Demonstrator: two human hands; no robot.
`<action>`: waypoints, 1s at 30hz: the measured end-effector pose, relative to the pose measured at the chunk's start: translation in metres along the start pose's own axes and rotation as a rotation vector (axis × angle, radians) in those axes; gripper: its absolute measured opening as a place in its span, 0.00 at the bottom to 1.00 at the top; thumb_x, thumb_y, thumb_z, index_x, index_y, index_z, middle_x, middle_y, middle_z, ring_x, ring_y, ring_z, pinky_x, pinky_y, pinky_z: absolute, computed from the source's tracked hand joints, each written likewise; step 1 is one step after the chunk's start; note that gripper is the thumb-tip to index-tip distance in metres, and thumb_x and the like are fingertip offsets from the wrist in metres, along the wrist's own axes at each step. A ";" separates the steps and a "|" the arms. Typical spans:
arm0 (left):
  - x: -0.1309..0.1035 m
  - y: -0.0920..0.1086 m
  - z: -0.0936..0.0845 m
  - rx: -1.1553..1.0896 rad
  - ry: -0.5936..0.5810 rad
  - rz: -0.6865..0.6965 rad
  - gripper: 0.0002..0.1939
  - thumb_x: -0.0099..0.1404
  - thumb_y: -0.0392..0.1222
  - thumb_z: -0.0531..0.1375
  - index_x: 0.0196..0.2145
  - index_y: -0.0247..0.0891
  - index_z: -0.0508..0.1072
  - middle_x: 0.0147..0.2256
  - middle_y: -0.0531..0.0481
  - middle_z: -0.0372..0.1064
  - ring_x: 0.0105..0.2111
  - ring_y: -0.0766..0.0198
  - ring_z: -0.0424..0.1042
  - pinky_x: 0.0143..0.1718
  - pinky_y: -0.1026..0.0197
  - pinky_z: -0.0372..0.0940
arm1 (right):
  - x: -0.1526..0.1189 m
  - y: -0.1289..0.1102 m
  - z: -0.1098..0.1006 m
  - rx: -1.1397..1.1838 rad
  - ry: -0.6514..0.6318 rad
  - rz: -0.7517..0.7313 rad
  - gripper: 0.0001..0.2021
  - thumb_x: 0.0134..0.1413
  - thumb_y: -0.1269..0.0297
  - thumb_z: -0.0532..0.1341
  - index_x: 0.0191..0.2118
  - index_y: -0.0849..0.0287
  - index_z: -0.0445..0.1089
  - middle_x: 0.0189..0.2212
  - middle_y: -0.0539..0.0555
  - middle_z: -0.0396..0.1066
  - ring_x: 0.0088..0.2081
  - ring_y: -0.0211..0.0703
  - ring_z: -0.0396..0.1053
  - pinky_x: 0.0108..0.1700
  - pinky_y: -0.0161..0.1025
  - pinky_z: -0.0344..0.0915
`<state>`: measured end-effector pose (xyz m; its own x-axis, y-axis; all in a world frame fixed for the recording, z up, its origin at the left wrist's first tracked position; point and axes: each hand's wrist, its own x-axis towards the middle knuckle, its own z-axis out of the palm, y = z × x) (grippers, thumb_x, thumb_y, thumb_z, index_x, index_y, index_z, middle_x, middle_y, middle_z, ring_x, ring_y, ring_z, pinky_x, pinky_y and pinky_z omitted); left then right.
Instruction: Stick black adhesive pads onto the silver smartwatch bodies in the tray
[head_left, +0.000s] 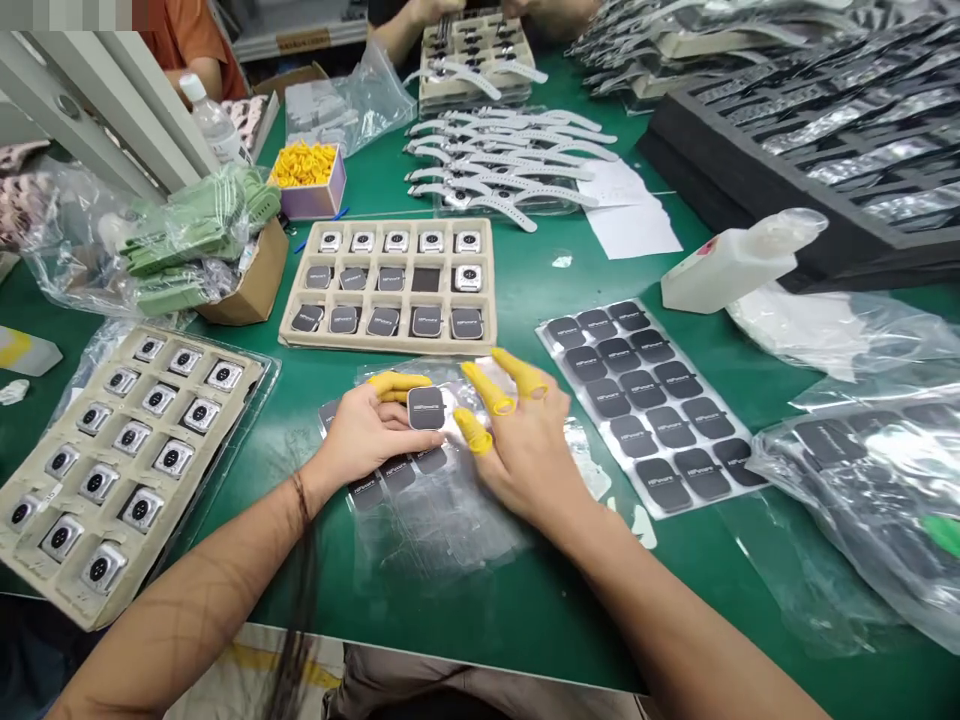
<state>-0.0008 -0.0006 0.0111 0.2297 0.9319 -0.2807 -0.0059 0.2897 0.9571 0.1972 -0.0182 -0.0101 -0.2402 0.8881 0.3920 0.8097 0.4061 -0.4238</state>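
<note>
At my far left a tray of small watch bodies [49, 580] lies slantwise, my left forearm crossing its near corner. Behind it, bagged green straps [199, 230] crowd a cardboard box [259, 280], with a small box of yellow finger covers [322, 198] beyond. Next comes a second tray [386, 344], close ahead of my knuckles. My left hand [358, 420] grips a square watch [426, 408], dark face up, above a clear plastic bag [450, 525]. My right hand [525, 430], yellow covers on its fingers, sits just beside it, fingers parted. White straps [510, 150] fill the space behind. Right of my hand lies a sheet of dark squares [673, 427], then a white bottle [712, 270] and a crumpled plastic bag [862, 500], boxing in that side. The green table [517, 620] shows between my forearms down to its near edge, and in a narrow strip between the second tray and the sheet.
</note>
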 end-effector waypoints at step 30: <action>0.089 0.074 0.013 1.014 0.015 0.570 0.17 0.70 0.46 0.55 0.52 0.36 0.74 0.48 0.41 0.73 0.50 0.53 0.70 0.55 0.51 0.61 | 0.009 -0.011 -0.003 0.351 0.308 -0.193 0.13 0.64 0.67 0.57 0.52 0.58 0.70 0.45 0.60 0.74 0.47 0.49 0.70 0.49 0.51 0.68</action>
<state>0.0321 0.1005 0.0577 0.4328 0.8756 0.2145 0.6790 -0.4731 0.5614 0.1880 -0.0157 0.0004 -0.1555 0.7063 0.6906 0.5244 0.6515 -0.5482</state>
